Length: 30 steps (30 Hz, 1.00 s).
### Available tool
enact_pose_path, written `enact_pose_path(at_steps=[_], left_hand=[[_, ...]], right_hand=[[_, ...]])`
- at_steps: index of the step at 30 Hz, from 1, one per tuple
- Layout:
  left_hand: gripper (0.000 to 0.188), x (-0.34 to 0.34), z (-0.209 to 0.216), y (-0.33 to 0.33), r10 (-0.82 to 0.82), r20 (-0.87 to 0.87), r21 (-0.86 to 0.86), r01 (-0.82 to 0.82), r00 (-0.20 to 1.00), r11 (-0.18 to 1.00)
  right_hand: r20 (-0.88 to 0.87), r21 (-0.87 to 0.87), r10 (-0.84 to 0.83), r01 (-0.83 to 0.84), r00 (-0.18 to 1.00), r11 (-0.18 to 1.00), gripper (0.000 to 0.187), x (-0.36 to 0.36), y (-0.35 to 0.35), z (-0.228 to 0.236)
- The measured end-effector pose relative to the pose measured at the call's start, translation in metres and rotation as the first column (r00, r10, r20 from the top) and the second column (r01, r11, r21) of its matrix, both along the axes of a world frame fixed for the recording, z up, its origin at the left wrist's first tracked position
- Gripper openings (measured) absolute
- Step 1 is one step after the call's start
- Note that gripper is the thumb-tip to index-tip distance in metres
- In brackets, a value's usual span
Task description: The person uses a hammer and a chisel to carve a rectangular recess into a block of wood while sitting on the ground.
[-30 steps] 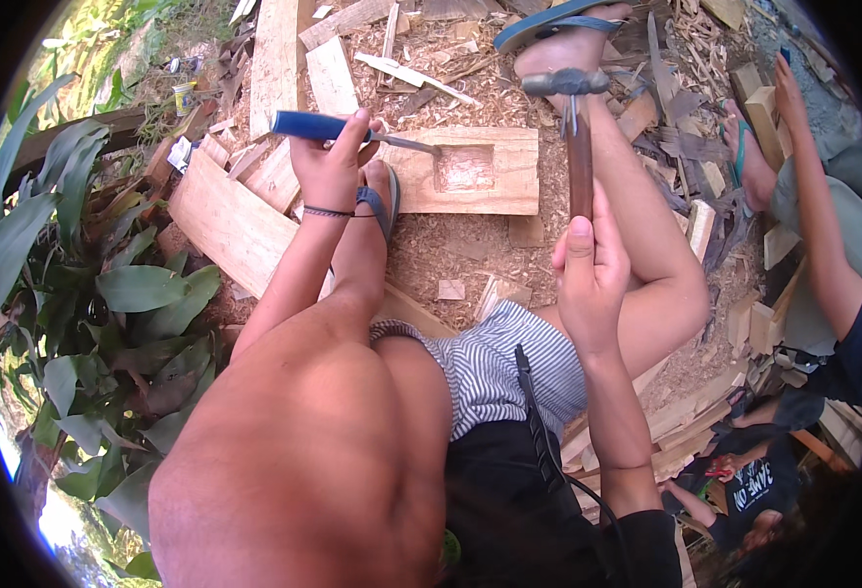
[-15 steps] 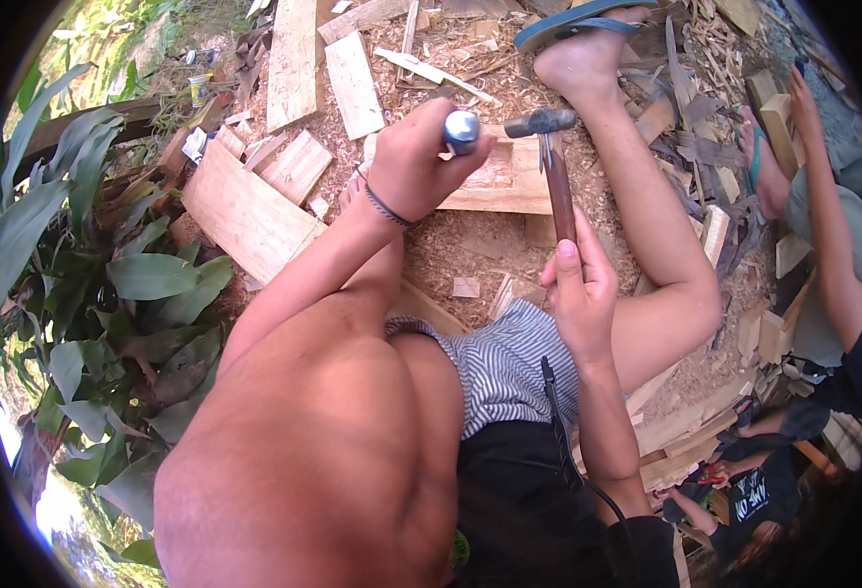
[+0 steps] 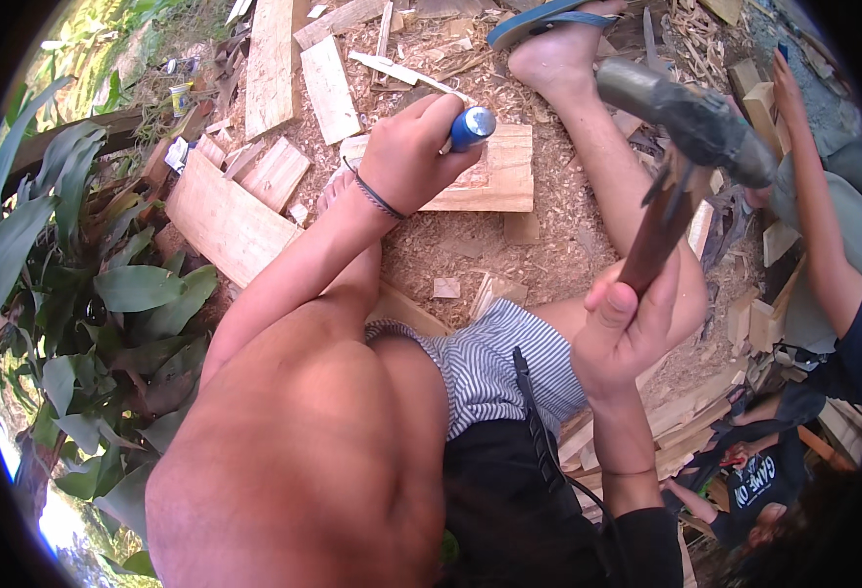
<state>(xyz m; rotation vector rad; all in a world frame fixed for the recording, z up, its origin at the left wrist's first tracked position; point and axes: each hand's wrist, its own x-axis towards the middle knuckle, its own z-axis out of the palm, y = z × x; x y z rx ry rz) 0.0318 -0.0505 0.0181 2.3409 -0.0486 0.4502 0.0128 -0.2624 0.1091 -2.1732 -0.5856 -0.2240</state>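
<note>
My left hand is closed round a blue-handled chisel with a metal-capped butt; its blade is hidden below the fist. Beneath it lies a pale wooden board, with a shallow cut or marked area partly covered by the hand. On the right, my right hand grips the brown handle of a hammer. The dark steel head is raised high, well apart from the chisel, and the wood near it looks split and splintered.
A small wood block shows under the board's edge. Planks and chips litter the ground. My bent legs frame the board, one foot in a blue flip-flop. Leafy plants stand at left. Other people sit at right.
My right hand has lifted the hammer up and to the right, away from the chisel. My left hand keeps the chisel over the board; the whole view has shifted slightly.
</note>
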Motion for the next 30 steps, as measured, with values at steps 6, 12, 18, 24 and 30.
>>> enact_pose_path(at_steps=[6, 12, 18, 24, 30], left_hand=[[0.022, -0.009, -0.005, 0.013, 0.108, -0.070, -0.190, -0.120, 0.992, 0.974], [0.027, -0.041, -0.043, 0.055, 0.436, -0.523, -0.767, -0.628, 0.732, 0.134], [0.018, -0.055, -0.032, 0.046, 0.436, -0.390, -0.778, -0.544, 0.811, 0.315], [0.017, -0.039, -0.015, 0.026, 0.254, -0.138, -0.497, -0.289, 0.957, 0.819], [0.023, -0.022, -0.009, 0.008, -0.023, 0.127, -0.019, 0.026, 0.992, 0.999]], right_hand=[[-0.449, -0.062, 0.116, -0.161, 0.886, 0.985, 0.044, 0.004, -0.008, 0.014], [-0.735, 0.085, -0.009, 0.105, 0.678, 0.991, 0.045, -0.016, -0.011, -0.016], [-0.801, 0.072, -0.028, 0.143, 0.598, 0.987, 0.044, -0.041, -0.013, -0.033], [-0.769, 0.056, -0.030, 0.114, 0.639, 0.992, 0.043, -0.034, -0.006, -0.022], [-0.638, 0.132, 0.015, 0.090, 0.770, 0.987, 0.042, -0.027, -0.010, -0.001]])
